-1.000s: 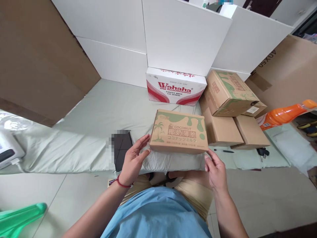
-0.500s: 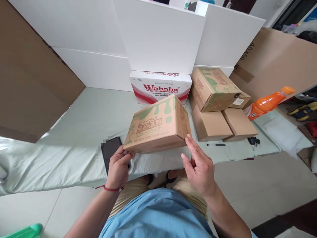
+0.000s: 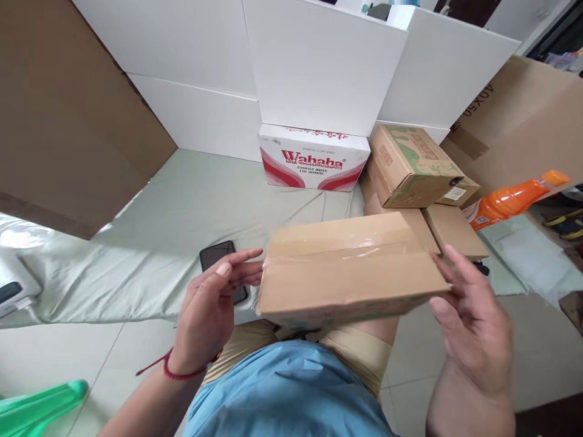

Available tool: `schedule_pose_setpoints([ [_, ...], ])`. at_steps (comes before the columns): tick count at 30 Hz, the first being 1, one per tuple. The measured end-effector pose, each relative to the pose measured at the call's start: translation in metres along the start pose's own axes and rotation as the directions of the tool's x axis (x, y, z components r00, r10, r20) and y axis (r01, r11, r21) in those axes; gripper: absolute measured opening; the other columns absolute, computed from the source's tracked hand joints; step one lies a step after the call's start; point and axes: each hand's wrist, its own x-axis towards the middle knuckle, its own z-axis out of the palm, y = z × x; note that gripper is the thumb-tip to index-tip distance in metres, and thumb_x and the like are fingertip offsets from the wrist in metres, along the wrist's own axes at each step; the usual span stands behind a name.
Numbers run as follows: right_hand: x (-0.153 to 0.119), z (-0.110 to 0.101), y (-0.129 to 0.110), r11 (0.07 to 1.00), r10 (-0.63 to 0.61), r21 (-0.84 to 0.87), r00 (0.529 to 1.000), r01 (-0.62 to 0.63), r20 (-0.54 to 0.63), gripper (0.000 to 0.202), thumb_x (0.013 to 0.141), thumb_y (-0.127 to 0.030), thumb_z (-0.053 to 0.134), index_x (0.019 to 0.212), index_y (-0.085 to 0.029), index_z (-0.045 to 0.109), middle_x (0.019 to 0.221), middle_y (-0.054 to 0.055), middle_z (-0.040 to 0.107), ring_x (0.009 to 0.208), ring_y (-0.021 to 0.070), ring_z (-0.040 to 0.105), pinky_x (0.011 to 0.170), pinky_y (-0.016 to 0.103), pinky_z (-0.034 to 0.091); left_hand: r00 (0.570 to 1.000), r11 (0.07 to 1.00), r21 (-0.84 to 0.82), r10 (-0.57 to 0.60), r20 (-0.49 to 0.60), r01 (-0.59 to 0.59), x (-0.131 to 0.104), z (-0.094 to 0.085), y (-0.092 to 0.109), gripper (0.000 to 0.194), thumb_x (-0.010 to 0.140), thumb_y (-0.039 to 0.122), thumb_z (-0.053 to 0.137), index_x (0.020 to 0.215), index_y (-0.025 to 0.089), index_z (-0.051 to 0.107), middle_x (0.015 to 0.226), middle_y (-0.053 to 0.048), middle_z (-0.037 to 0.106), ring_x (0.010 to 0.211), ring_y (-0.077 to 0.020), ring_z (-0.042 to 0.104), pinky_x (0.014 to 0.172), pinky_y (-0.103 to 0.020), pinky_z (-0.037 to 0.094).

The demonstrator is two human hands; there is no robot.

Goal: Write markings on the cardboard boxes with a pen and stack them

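One carton (image 3: 346, 276), taped face up and tilted, was held btwn both hands above the front edge of the surface (image 3: 204, 188). Step in hand (judged): reorienting the carton. Next move called for even support at both ends & a level face before any set-down. L hand (image 3: 204, 318) was open, fingers extended at the carton's left end. R hand (image 3: 478, 321) was part-open, fingers and thumb spread at the right corner; firmness of hold couldn't be confirmed.

Edges, by size: white panels (image 3: 319, 67) bounded the rear; a brown cardboard panel (image 3: 68, 109) bounded the left. Stacked boxes (image 3: 414, 167) limited travel to the right, w/ the carton's far right corner overlapping them in view; gap unclear. The Wahaha box (image 3: 314, 161) stood against the rear panels. An orange bottle (image 3: 510, 200) lay beyond the stack. A phone (image 3: 216, 252) lay partly behind L hand. Max. open room: rear-left, btwn brown panel & Wahaha box.
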Motion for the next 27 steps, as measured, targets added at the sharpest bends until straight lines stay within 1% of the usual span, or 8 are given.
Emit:
schedule_pose_setpoints([
  [3, -0.002, -0.015, 0.006, 0.999, 0.045, -0.017, 0.999, -0.045, -0.004, 0.081, 0.081, -0.05, 0.092, 0.155, -0.03, 0.065, 0.145, 0.02, 0.073, 0.089, 0.0245, 0.074, 0.058, 0.031, 0.056, 0.996, 0.996, 0.061, -0.068, 0.05, 0.065, -0.011, 0.0, 0.006, 0.064, 0.085, 0.078, 0.066, 0.103, 0.02, 0.087, 0.085, -0.011, 0.084, 0.081, -0.0308, 0.078, 0.077, -0.043, 0.06],
  [7, 0.001, -0.009, 0.019, 0.99, 0.144, -0.004, 0.988, -0.144, 0.051, 0.081, 0.078, -0.047, 0.095, 0.152, -0.028, 0.067, 0.141, 0.019, 0.076, 0.094, 0.0263, 0.077, 0.056, 0.03, 0.056, 0.983, 0.971, 0.156, -0.182, -0.007, 0.181, -0.009, 0.0, -0.002, 0.074, 0.084, 0.086, 0.064, 0.099, 0.016, 0.084, 0.088, -0.014, 0.084, 0.083, -0.0317, 0.078, 0.074, -0.042, 0.059],
  [13, 0.027, 0.03, 0.049, 0.983, 0.165, 0.076, 0.985, -0.169, 0.049, 0.061, 0.082, -0.048, 0.092, 0.135, -0.023, 0.076, 0.128, 0.015, 0.081, 0.106, 0.025, 0.077, 0.078, 0.032, 0.062, 0.977, 0.973, 0.081, -0.214, -0.012, 0.214, 0.026, 0.005, -0.019, 0.07, 0.084, 0.079, 0.066, 0.099, 0.012, 0.08, 0.091, -0.016, 0.084, 0.086, -0.0299, 0.08, 0.077, -0.038, 0.062],
  [18, 0.061, 0.066, 0.066, 0.98, 0.112, 0.155, 0.99, -0.123, 0.081, 0.067, 0.088, -0.056, 0.083, 0.144, -0.022, 0.068, 0.14, 0.016, 0.075, 0.101, 0.021, 0.077, 0.09, 0.038, 0.063, 0.986, 0.98, -0.115, -0.165, -0.008, 0.163, 0.054, 0.012, -0.029, 0.047, 0.086, 0.057, 0.072, 0.105, 0.014, 0.072, 0.111, -0.016, 0.083, 0.115, -0.0292, 0.078, 0.106, -0.043, 0.06],
  [20, 0.066, 0.061, 0.068, 0.995, 0.041, 0.087, 0.996, -0.047, 0.075, 0.067, 0.09, -0.056, 0.081, 0.148, -0.025, 0.066, 0.141, 0.015, 0.074, 0.098, 0.0201, 0.077, 0.09, 0.039, 0.064, 0.998, 0.996, -0.067, -0.063, -0.005, 0.062, 0.053, 0.006, -0.035, 0.045, 0.086, 0.054, 0.075, 0.11, 0.017, 0.07, 0.124, -0.015, 0.08, 0.127, -0.0298, 0.073, 0.11, -0.045, 0.058],
  [23, 0.06, 0.031, 0.077, 0.993, 0.016, -0.116, 0.998, -0.009, 0.061, 0.049, 0.096, -0.057, 0.073, 0.131, -0.024, 0.076, 0.107, 0.009, 0.083, 0.077, 0.0177, 0.073, 0.076, 0.034, 0.062, 0.998, 0.982, 0.185, 0.046, -0.033, -0.039, 0.04, -0.016, -0.052, 0.046, 0.084, 0.053, 0.08, 0.114, 0.019, 0.072, 0.133, -0.012, 0.076, 0.131, -0.0302, 0.069, 0.109, -0.044, 0.057],
  [25, 0.053, 0.007, 0.092, 0.942, 0.113, -0.327, 0.989, -0.074, 0.1, 0.044, 0.1, -0.058, 0.065, 0.118, -0.021, 0.08, 0.083, 0.005, 0.079, 0.062, 0.0171, 0.067, 0.064, 0.031, 0.057, 0.996, 0.941, 0.338, 0.006, -0.084, 0.023, 0.029, -0.034, -0.068, 0.045, 0.081, 0.054, 0.081, 0.109, 0.019, 0.074, 0.131, -0.011, 0.077, 0.122, -0.0289, 0.071, 0.103, -0.041, 0.057],
  [27, 0.047, -0.011, 0.112, 0.78, 0.264, -0.617, 0.95, -0.108, 0.167, 0.041, 0.102, -0.051, 0.06, 0.117, -0.02, 0.081, 0.075, 0.005, 0.077, 0.064, 0.0214, 0.069, 0.064, 0.033, 0.055, 0.994, 0.901, 0.421, -0.068, -0.09, 0.099, 0.018, -0.049, -0.084, 0.044, 0.08, 0.057, 0.079, 0.101, 0.019, 0.076, 0.124, -0.012, 0.08, 0.11, -0.028, 0.073, 0.092, -0.038, 0.057],
])
